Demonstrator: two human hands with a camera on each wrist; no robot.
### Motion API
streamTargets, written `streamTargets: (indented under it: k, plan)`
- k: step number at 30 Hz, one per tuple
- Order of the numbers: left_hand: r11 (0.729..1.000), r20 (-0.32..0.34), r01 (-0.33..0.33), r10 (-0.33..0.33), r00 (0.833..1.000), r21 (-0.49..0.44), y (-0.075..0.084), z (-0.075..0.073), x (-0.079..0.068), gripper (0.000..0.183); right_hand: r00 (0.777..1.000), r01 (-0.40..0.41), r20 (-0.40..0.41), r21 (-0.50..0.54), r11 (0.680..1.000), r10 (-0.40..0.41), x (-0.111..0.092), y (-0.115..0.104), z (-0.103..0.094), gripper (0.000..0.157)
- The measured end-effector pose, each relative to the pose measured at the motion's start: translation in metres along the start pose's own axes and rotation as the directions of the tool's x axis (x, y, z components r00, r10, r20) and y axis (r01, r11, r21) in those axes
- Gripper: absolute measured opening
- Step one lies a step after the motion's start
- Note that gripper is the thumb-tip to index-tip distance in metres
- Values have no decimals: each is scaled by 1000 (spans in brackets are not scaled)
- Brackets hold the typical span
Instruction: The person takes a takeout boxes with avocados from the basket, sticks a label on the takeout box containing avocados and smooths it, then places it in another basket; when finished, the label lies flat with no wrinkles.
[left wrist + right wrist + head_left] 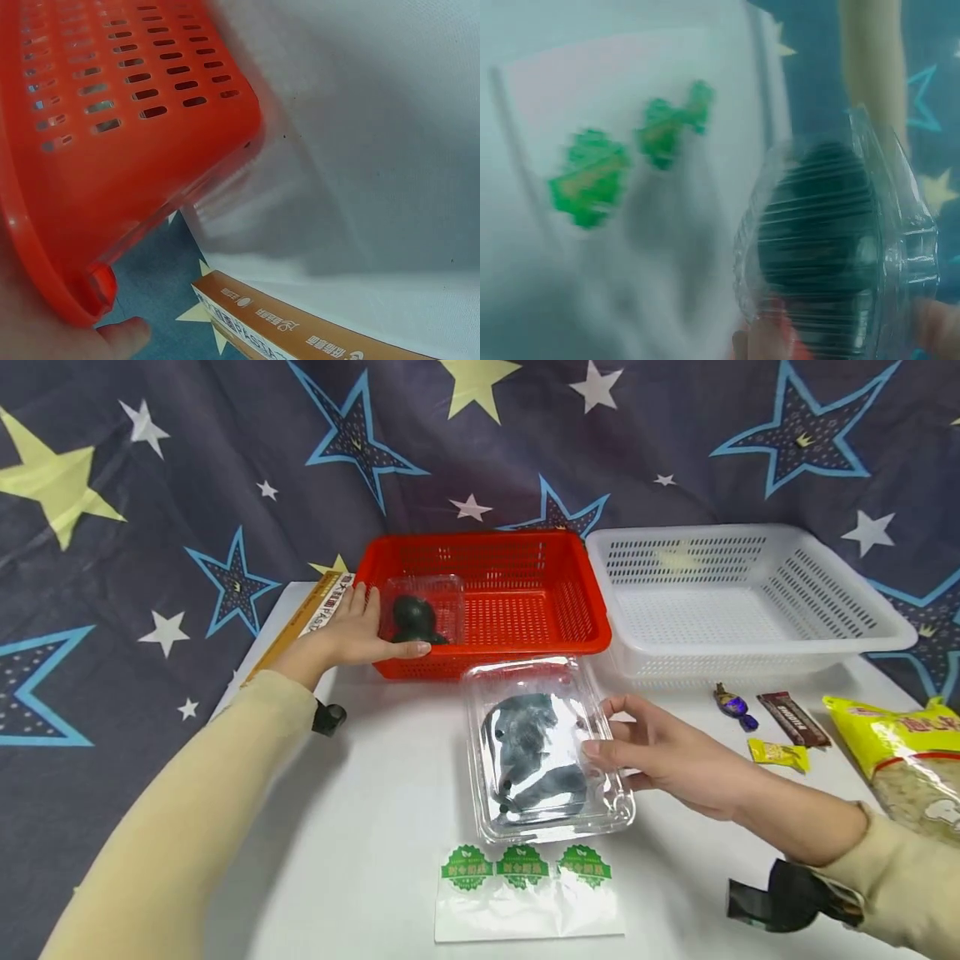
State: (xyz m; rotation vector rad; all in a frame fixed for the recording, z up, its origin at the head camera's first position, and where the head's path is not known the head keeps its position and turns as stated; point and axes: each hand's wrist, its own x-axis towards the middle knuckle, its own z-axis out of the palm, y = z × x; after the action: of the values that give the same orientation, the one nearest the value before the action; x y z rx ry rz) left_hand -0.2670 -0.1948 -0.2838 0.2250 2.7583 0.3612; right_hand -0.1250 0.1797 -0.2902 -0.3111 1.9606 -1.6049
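My right hand (660,756) grips the right side of a clear plastic clamshell box (480,777), thumb on its lid. Dark green, rounded contents (821,217) show through the plastic; glare hides part of them. The box is tilted above the white table, just in front of the red basket (517,649). At that basket's front left corner rests my left hand (348,635), fingers extended along the left rim and thumb lying along the front rim. Inside the basket, at its left end, sits another clear box (450,610) with dark contents.
A white basket (750,647) stands right of the red one. Wrapped sweets (731,703), a brown-wrapped bar (793,718) and a yellow bag (900,735) lie at right. A sheet of green stickers (525,910) lies in front; a long pasta box (285,322) lies at left.
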Motion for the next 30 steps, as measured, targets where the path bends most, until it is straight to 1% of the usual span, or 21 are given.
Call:
streamTargets:
  k: [4,8,11,14,19,26,30]
  plan:
    - [1000,9,8,-8,1000,-4,0,-1,1,129,996,-54,-64,2,999,54,6,20,-2,49]
    - [1000,14,11,-11,1000,-15,0,0,1,129,994,-55,-96,-19,998,53,17,32,-9,49]
    - [1000,12,13,-13,1000,-19,1,0,2,129,995,-48,-87,-23,999,46,23,37,-13,45]
    - [1000,8,11,-10,1000,-16,1,0,2,129,995,-69,-76,-11,998,68,27,39,-16,43]
    - [1000,9,7,-7,1000,-7,2,-2,1,127,991,-105,-80,-27,994,103,29,41,-20,44]
    - [1000,16,15,-15,1000,-16,0,-2,0,126,989,-123,-81,-18,992,121,33,44,-21,43]
    - [1000,15,15,-14,1000,-12,-1,-1,0,125,988,-137,-77,-10,990,136,35,46,-20,48]
